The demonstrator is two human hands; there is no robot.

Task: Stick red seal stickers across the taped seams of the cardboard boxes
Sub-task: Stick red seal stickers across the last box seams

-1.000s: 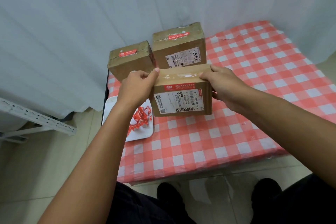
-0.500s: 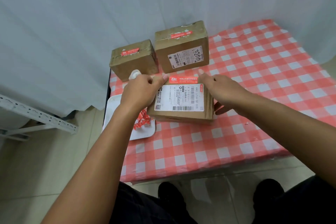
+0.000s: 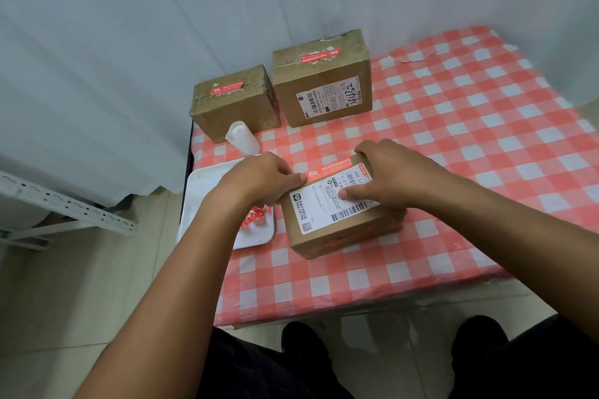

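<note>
- Three cardboard boxes sit on the desk [image 3: 453, 146], which wears a red-and-white checked cloth.
- We see the nearest box [image 3: 340, 217] lying flat by the front-left part of the desk, its white shipping label [image 3: 327, 204] facing up and a red seal sticker [image 3: 330, 168] along its far top edge.
- Our left hand [image 3: 259, 181] is at the box's left far corner, its fingers curled, with the thumb tip pressed on the left end of the sticker.
- Our right hand [image 3: 389, 175] lies over the right part of the box top; its fingers wrap the far edge and the thumb stretches out flat across the label, so it holds the box.
- Two more boxes stand at the back near the white curtain [image 3: 162, 42]: the small box [image 3: 236, 110] on the left and the taller box [image 3: 327, 91] just beside it, each with a red sticker on its top seam.
- A white bottle [image 3: 243, 138] lies in front of the small box.
- A white tray [image 3: 207, 201] at the desk's left edge holds loose red stickers [image 3: 256, 217], partly hidden by our left wrist.
</note>
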